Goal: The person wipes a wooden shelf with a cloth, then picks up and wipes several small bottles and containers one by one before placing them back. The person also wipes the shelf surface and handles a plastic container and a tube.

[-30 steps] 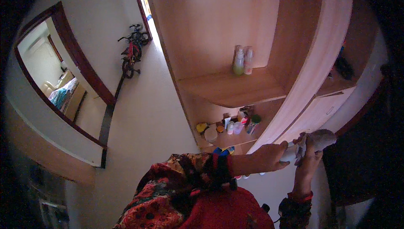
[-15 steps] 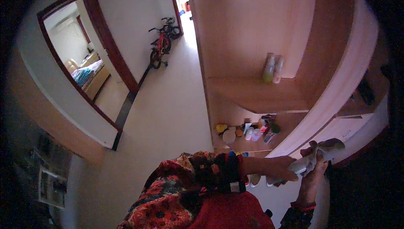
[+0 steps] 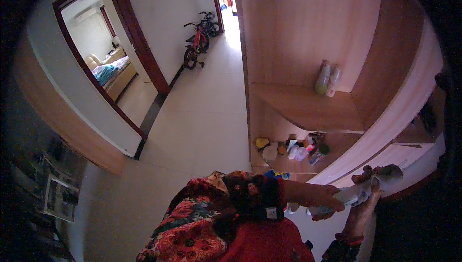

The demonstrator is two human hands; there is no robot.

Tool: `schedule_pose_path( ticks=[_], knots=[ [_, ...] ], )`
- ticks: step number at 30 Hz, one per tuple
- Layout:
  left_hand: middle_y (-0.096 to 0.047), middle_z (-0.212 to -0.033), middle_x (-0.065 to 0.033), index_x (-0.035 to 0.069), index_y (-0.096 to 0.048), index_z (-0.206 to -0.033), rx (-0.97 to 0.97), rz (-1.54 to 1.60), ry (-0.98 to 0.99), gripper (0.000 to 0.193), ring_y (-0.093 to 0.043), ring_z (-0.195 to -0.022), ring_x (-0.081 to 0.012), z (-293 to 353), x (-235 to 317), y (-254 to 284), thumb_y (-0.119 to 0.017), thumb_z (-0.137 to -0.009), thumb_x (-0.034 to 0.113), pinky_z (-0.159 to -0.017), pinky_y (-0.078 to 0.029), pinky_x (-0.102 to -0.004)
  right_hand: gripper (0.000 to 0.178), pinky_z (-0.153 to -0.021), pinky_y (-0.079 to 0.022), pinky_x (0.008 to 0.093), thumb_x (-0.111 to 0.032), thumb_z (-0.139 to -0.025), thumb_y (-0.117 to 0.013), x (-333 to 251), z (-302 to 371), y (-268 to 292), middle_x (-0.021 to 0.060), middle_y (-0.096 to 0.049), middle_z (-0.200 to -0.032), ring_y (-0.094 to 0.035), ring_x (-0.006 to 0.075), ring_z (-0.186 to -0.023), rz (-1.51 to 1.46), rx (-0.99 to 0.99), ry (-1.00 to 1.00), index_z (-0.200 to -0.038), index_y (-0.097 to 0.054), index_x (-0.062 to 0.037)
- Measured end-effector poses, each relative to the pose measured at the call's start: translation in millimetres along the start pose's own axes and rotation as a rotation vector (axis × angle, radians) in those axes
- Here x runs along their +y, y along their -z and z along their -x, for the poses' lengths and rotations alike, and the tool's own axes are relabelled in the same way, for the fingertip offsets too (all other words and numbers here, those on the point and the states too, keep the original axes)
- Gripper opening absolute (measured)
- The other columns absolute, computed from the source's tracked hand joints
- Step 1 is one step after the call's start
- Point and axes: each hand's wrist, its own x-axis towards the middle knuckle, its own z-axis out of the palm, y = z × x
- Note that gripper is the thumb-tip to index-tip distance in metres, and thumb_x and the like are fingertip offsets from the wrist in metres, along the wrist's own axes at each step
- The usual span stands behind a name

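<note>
Wooden shelf unit (image 3: 308,31) dominates the view; taken as landmark. Dim light.

Left of the unit, across a strip of pale floor (image 3: 207,117): a doorway (image 3: 143,43) with dark red-brown framing. Through it, well apart from the unit, a bed (image 3: 121,80) with rumpled covers. Nearer the unit, against the wall on the far side of that floor: a red bicycle (image 3: 196,45), a darker bicycle (image 3: 211,23) just behind it.

Person's flowered sleeve (image 3: 192,218) crosses in front of the unit's foot. Left hand (image 3: 327,199) is before the unit's lower part, fingers curled and apparently grasping one end of a grey cloth-like piece (image 3: 355,193). Right hand (image 3: 370,197) comes up from below, farther right along the unit, its fingers closed about the same piece, which sticks out past them in a bunched end. The piece thus lies between and through both hands, in front of the unit's lower right; contact with the unit cannot be told, nor whether the piece wraps something firmer.

Step in hand, my reading: two-handed handling of the grey piece. Next move calls for one hand keeping a firm hold while the other shifts its grip, clear of the unit's edge.

Smallest: on the unit's lower shelf, a pale round tub (image 3: 270,152) and a yellow item (image 3: 262,142); on its upper shelf, a greenish bottle (image 3: 321,85) beside a pale bottle (image 3: 332,83).
</note>
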Motion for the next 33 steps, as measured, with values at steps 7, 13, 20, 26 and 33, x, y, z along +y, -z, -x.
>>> schedule_pose_path(
  ticks=[7, 13, 20, 26, 33],
  knots=[
    [-0.056, -0.064, -0.0045, 0.007, -0.046, -0.108, 0.396, -0.764, 0.074, 0.042, -0.053, -0.047, -0.0144, 16, 46, -18, -0.063, -0.082, 0.034, -0.036, -0.042, -0.0300, 0.046, -0.066, -0.042, 0.0326, -0.044, -0.082, -0.056, 15, -10, 8, 0.0078, -0.061, -0.089, -0.054, 0.0179, -0.078, 0.164, 0.234, -0.086, -0.107, -0.059, -0.0057],
    [-0.060, -0.079, -0.0135, -0.003, -0.047, -0.108, -0.061, 0.096, -0.012, 0.053, -0.060, -0.061, -0.0194, -7, -10, 15, -0.064, -0.079, 0.037, -0.055, -0.050, -0.0322, 0.054, -0.079, -0.043, 0.0302, -0.051, -0.087, -0.049, 12, 2, 12, 0.0048, -0.054, -0.102, -0.051, 0.0147, -0.095, -0.090, -0.019, -0.062, -0.119, -0.049, -0.0072],
    [-0.062, -0.078, -0.0125, 0.001, -0.047, -0.112, 0.300, -0.613, 0.014, 0.052, -0.062, -0.061, -0.0206, -22, 4, 3, -0.065, -0.079, 0.037, -0.054, -0.051, -0.0327, 0.034, -0.067, -0.050, 0.0307, -0.029, -0.086, -0.055, 12, 9, 1, 0.0092, -0.062, -0.084, -0.060, 0.0184, -0.074, -0.119, 0.155, -0.064, -0.104, -0.055, 0.0001],
    [-0.062, -0.088, -0.0209, 0.004, -0.039, -0.125, 0.376, -0.800, -0.002, 0.062, -0.060, -0.076, -0.0340, -34, 3, 0, -0.067, -0.078, 0.034, -0.065, -0.049, -0.0398, 0.025, -0.057, -0.051, 0.0308, -0.020, -0.084, -0.059, 21, 12, 2, 0.0123, -0.065, -0.085, -0.062, 0.0189, -0.068, -0.213, 0.367, -0.087, -0.096, -0.060, 0.0019],
    [-0.060, -0.093, -0.0207, 0.003, -0.037, -0.127, 0.203, -0.669, 0.001, 0.060, -0.061, -0.084, -0.0338, -61, -10, 26, -0.064, -0.080, 0.028, -0.071, -0.048, -0.0405, 0.035, -0.067, -0.050, 0.0309, -0.025, -0.083, -0.064, 51, 3, 24, 0.0102, -0.063, -0.089, -0.059, 0.0164, -0.075, -0.166, 0.315, -0.029, -0.101, -0.056, 0.0039]
  ],
)
